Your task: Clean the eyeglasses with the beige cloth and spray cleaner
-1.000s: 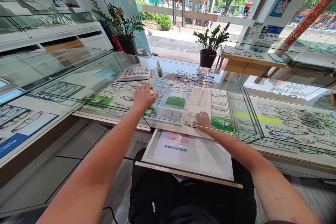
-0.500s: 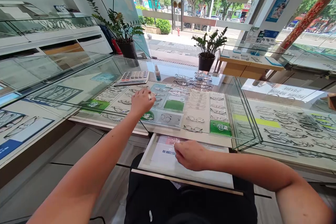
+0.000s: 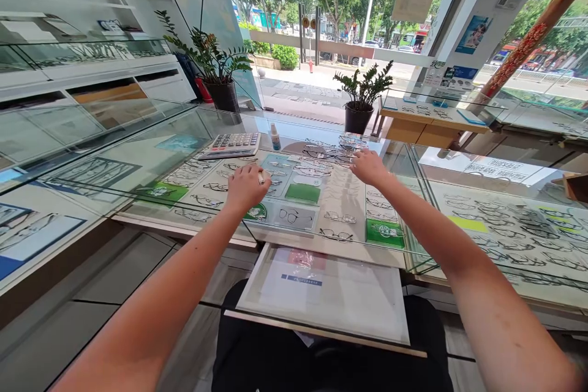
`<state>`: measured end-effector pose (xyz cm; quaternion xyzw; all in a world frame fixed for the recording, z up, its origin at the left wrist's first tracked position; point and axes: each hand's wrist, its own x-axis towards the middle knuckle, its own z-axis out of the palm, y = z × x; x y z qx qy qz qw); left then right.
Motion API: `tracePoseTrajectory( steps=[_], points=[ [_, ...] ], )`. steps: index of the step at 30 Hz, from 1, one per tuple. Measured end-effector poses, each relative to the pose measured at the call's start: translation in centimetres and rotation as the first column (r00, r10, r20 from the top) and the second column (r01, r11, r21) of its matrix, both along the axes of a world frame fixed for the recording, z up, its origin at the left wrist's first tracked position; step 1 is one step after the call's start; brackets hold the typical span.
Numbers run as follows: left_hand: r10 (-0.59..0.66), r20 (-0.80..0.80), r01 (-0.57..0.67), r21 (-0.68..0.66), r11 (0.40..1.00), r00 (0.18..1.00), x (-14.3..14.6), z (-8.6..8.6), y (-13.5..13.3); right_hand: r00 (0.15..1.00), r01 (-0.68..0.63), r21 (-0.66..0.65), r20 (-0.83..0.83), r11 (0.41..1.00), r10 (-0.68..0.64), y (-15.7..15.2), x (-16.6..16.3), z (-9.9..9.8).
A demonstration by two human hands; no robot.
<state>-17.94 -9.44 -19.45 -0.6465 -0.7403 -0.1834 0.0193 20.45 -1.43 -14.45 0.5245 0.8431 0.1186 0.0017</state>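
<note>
My left hand (image 3: pixel 248 187) rests over the glass counter (image 3: pixel 275 233), fingers curled around a small whitish thing (image 3: pixel 263 177), mostly covered and too small to name. Farther right, my right hand (image 3: pixel 370 168) reaches over the counter to a group of eyeglasses (image 3: pixel 320 152) lying on top. Its fingers are closed at the dark-framed eyeglasses (image 3: pixel 343 154) on the group's right side; how they grip is partly hidden. Under the glass more eyeglasses (image 3: pixel 337 234) lie in rows. Before my lap an open drawer (image 3: pixel 367 312) holds a white sheet or packet (image 3: pixel 294 297).
A calculator (image 3: pixel 231 144) and a small spray bottle (image 3: pixel 275 137) stand toward the back of the counter. Potted plants (image 3: pixel 359 113) stand beyond it by the window. More glass cases continue at right and left. The drawer's front edge (image 3: pixel 326 334) juts over my legs.
My right hand has left the drawer and moved up and forward to the eyeglasses on the counter. My left hand stays in about the same place, still around the small whitish thing.
</note>
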Motion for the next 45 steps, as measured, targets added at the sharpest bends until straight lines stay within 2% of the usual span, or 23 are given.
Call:
tracePoseTrajectory(
  steps=[4, 9, 15, 19, 22, 24, 26, 29, 31, 33, 35, 36, 38, 40, 42, 45],
  points=[
    [-0.009, 0.001, 0.009, -0.012, 1.0, 1.0, -0.1, -0.1, 0.0, 1.0, 0.013, 0.001, 0.004, 1.0, -0.013, 1.4, -0.5, -2.4],
    [-0.013, 0.0, 0.013, -0.017, 1.0, 1.0, -0.3, -0.4, 0.2, 0.999, 0.032, 0.009, -0.014, 0.999, -0.032, 2.9, -0.6, -3.3],
    [-0.006, -0.003, 0.006, -0.012, 1.0, 1.0, -0.2, -0.4, 0.1, 0.997, 0.068, 0.03, -0.049, 0.997, -0.066, 2.9, -0.9, -3.1],
    [-0.006, -0.002, 0.006, -0.019, 1.0, 1.0, -0.1, -0.2, 0.0, 0.992, 0.081, 0.067, -0.105, 0.994, -0.074, 1.0, -1.1, -1.6],
    [-0.009, -0.001, 0.009, -0.027, 1.0, 1.0, -0.1, -0.2, 0.1, 0.986, 0.058, 0.121, -0.165, 0.991, -0.038, -2.5, -1.1, 0.6],
    [-0.016, -0.003, 0.016, -0.028, 0.999, 1.0, -0.1, -0.3, 0.1, 0.971, -0.003, 0.168, -0.237, 0.986, 0.043, -6.4, -1.1, 2.3],
    [-0.018, -0.009, 0.018, -0.019, 1.0, 1.0, -0.2, -0.5, 0.2, 0.879, -0.152, 0.218, -0.417, 0.964, 0.233, -11.6, -1.2, 3.8],
    [-0.021, -0.014, 0.021, -0.012, 1.0, 1.0, -0.3, -0.7, 0.4, 0.72, -0.389, 0.122, -0.578, 0.913, 0.384, -20.1, -1.4, 4.5],
    [-0.021, -0.015, 0.02, -0.013, 1.0, 1.0, -0.3, -0.8, 0.4, 0.67, -0.504, -0.002, -0.632, 0.864, 0.39, -24.8, -1.7, 3.0],
    [-0.022, -0.015, 0.022, -0.017, 1.0, 1.0, -0.4, -0.9, 0.5, 0.665, -0.562, -0.115, -0.652, 0.819, 0.365, -27.7, -2.0, -0.2],
    [-0.031, -0.009, 0.03, -0.025, 0.999, 0.999, -0.4, -0.9, 0.5, 0.692, -0.562, -0.184, -0.639, 0.807, 0.336, -28.4, -2.2, -4.6],
    [-0.035, -0.005, 0.035, -0.03, 0.999, 0.999, -0.4, -0.9, 0.5, 0.724, -0.533, -0.203, -0.612, 0.821, 0.319, -28.0, -2.2, -6.8],
    [-0.036, 0.003, 0.037, -0.034, 0.999, 0.999, -0.4, -0.8, 0.4, 0.818, -0.437, -0.219, -0.501, 0.873, 0.283, -25.8, -2.3, -10.9],
    [-0.032, 0.006, 0.032, -0.028, 0.999, 0.999, -0.4, -0.8, 0.4, 0.918, -0.274, -0.221, -0.351, 0.936, 0.186, -22.4, -2.4, -13.9],
    [-0.032, 0.006, 0.032, -0.02, 0.999, 0.999, -0.3, -0.7, 0.3, 0.95, -0.167, -0.199, -0.296, 0.966, 0.103, -18.3, -2.3, -15.8],
    [-0.028, 0.005, 0.028, -0.009, 1.0, 1.0, -0.2, -0.6, 0.2, 0.968, -0.073, -0.156, -0.25, 0.985, 0.032, -12.4, -2.0, -17.4]
  ],
)
